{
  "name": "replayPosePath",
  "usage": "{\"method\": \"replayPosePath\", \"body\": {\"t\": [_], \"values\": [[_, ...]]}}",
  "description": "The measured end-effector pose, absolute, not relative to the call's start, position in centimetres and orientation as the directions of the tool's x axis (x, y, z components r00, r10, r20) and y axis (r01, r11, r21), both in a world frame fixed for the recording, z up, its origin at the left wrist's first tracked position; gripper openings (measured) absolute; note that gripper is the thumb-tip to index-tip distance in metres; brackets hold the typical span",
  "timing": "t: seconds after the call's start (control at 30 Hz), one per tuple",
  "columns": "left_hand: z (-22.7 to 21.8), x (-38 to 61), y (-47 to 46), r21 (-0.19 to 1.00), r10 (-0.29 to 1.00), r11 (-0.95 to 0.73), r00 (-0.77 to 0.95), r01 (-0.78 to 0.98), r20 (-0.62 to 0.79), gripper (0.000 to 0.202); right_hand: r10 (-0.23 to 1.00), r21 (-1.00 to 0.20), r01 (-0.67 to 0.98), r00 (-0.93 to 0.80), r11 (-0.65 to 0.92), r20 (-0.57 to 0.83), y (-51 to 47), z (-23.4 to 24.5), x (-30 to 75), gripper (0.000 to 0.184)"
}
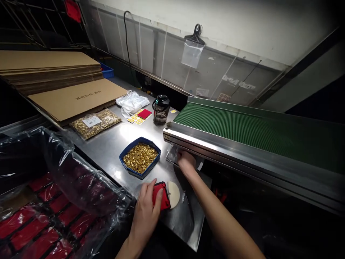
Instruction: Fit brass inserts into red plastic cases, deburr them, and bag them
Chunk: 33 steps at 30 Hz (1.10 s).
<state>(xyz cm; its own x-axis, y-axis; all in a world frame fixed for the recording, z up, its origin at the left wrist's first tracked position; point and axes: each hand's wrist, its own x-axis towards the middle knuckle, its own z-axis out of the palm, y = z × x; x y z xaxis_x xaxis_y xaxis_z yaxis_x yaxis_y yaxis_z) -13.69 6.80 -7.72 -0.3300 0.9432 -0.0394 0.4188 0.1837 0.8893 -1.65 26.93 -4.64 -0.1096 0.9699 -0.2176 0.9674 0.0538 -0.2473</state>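
Note:
My left hand (147, 203) is closed around a red rectangular piece with a black edge (161, 196), held low over the metal table. Partly behind that piece lies a round cream-coloured disc (174, 195). My right hand (186, 161) reaches under the near end of the conveyor, at a clear plastic bag or sheet (172, 154); its fingers are curled and mostly hidden, so what they grip cannot be made out. Between and beyond the hands stands a blue tray (140, 176) filled with small gold-coloured metal pieces (140, 157).
A green ribbed conveyor (223, 122) runs to the right. Behind the tray are a dark-lidded bottle (161, 111), plastic bags (132, 102), yellow stickers (137, 118) and a bag of gold pieces (94, 124). Cardboard sheets (78, 95) lie left; a lined bin (67, 154) holds red pieces.

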Motion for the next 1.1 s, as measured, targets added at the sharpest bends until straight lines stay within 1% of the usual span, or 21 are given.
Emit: {"method": "replayPosePath", "body": {"t": [0.07, 0.13, 0.17, 0.23, 0.27, 0.3, 0.33, 0.37, 0.43, 0.47, 0.5, 0.57, 0.6, 0.63, 0.7, 0.77, 0.83, 0.9, 0.97, 1.03, 1.1], "values": [[-6.4, -13.3, 7.4, 0.909, 0.967, 0.096, -0.255, 0.405, 0.011, 0.039, 0.977, -0.354, 0.928, -0.171, 0.117, -0.125, 24.9, -4.1, -1.0, 0.031], [-5.2, -13.3, 8.4, 0.913, 0.969, 0.002, -0.225, 0.407, 0.098, 0.037, 0.966, -0.443, 0.873, -0.253, 0.204, -0.054, 21.8, -3.3, 0.0, 0.030], [-4.6, -13.5, 9.0, 0.901, 0.967, -0.064, -0.196, 0.429, 0.162, 0.041, 0.954, -0.498, 0.833, -0.297, 0.242, -0.033, 20.0, -2.9, 0.8, 0.029], [-3.5, -13.8, 10.0, 0.855, 0.961, -0.225, -0.039, 0.467, 0.274, 0.060, 0.935, -0.694, 0.681, -0.352, 0.233, -0.032, 15.8, -1.9, 2.8, 0.028], [-2.9, -13.8, 10.4, 0.843, 0.953, -0.299, 0.094, 0.447, 0.288, 0.072, 0.934, -0.826, 0.542, -0.352, 0.154, -0.057, 13.8, -1.5, 4.1, 0.028], [-2.4, -13.6, 10.6, 0.853, 0.934, -0.342, 0.242, 0.395, 0.262, 0.078, 0.934, -0.923, 0.385, -0.340, 0.032, -0.110, 11.8, -1.2, 5.6, 0.028], [-2.0, -13.1, 10.6, 0.883, 0.901, -0.335, 0.384, 0.328, 0.199, 0.078, 0.929, -0.969, 0.218, -0.322, -0.114, -0.182, 10.0, -0.9, 7.2, 0.028], [-1.7, -12.2, 10.5, 0.922, 0.864, -0.275, 0.491, 0.272, 0.113, 0.070, 0.920, -0.964, 0.074, -0.287, -0.256, -0.266, 8.4, -0.9, 8.8, 0.026], [-1.7, -9.7, 10.0, 0.964, 0.808, -0.108, 0.586, 0.244, -0.058, 0.036, 0.880, -0.880, -0.115, -0.188, -0.461, -0.436, 5.9, -1.0, 12.0, 0.029], [-1.9, -8.2, 9.7, 0.964, 0.801, -0.046, 0.586, 0.260, -0.120, 0.022, 0.850, -0.831, -0.183, -0.152, -0.526, -0.505, 4.9, -1.2, 13.5, 0.038], [-2.4, -6.7, 9.3, 0.960, 0.804, -0.008, 0.572, 0.281, -0.161, 0.017, 0.821, -0.791, -0.220, -0.140, -0.570, -0.553, 4.0, -1.5, 14.8, 0.049], [-3.5, -4.0, 8.7, 0.953, 0.807, -0.002, 0.563, 0.304, -0.178, 0.012, 0.780, -0.760, -0.176, -0.161, -0.626, -0.605, 2.3, -2.1, 17.1, 0.065], [-4.2, -3.0, 8.4, 0.953, 0.794, -0.011, 0.582, 0.303, -0.176, 0.010, 0.764, -0.757, -0.116, -0.170, -0.643, -0.622, 1.5, -2.4, 18.0, 0.065], [-4.8, -2.2, 8.2, 0.954, 0.779, -0.019, 0.602, 0.300, -0.174, 0.008, 0.754, -0.756, -0.058, -0.148, -0.652, -0.640, 0.7, -2.7, 18.8, 0.061], [-5.8, -1.0, 7.8, 0.952, 0.777, -0.036, 0.607, 0.305, -0.165, 0.010, 0.749, -0.749, -0.003, -0.026, -0.663, -0.662, -0.6, -3.2, 19.9, 0.048], [-6.2, -0.1, 7.1, 0.938, 0.834, -0.050, 0.531, 0.343, -0.150, 0.018, 0.752, -0.759, -0.021, 0.116, -0.651, -0.649, -1.7, -3.6, 20.5, 0.046], [-6.2, 1.0, 5.7, 0.920, 0.897, -0.063, 0.426, 0.387, -0.118, 0.022, 0.762, -0.782, -0.018, 0.211, -0.623, -0.612, -2.3, -3.9, 20.7, 0.048], [-6.0, 2.3, 3.9, 0.938, 0.875, -0.035, 0.463, 0.345, -0.138, 0.020, 0.798, -0.813, 0.012, 0.201, -0.582, -0.568, -2.7, -4.2, 20.7, 0.045], [-6.2, 3.5, 2.5, 0.960, 0.785, 0.037, 0.586, 0.278, -0.200, 0.022, 0.842, -0.842, 0.053, 0.109, -0.536, -0.529, -3.0, -4.5, 20.8, 0.040], [-6.6, 4.0, 1.8, 0.952, 0.730, 0.090, 0.631, 0.292, -0.263, 0.021, 0.851, -0.835, 0.169, 0.066, -0.524, -0.520, -3.3, -4.8, 21.3, 0.038], [-7.2, 3.8, 1.7, 0.914, 0.798, 0.070, 0.527, 0.399, -0.292, 0.025, 0.856, -0.736, 0.441, 0.203, -0.514, -0.476, -3.8, -5.2, 21.9, 0.041]]}}
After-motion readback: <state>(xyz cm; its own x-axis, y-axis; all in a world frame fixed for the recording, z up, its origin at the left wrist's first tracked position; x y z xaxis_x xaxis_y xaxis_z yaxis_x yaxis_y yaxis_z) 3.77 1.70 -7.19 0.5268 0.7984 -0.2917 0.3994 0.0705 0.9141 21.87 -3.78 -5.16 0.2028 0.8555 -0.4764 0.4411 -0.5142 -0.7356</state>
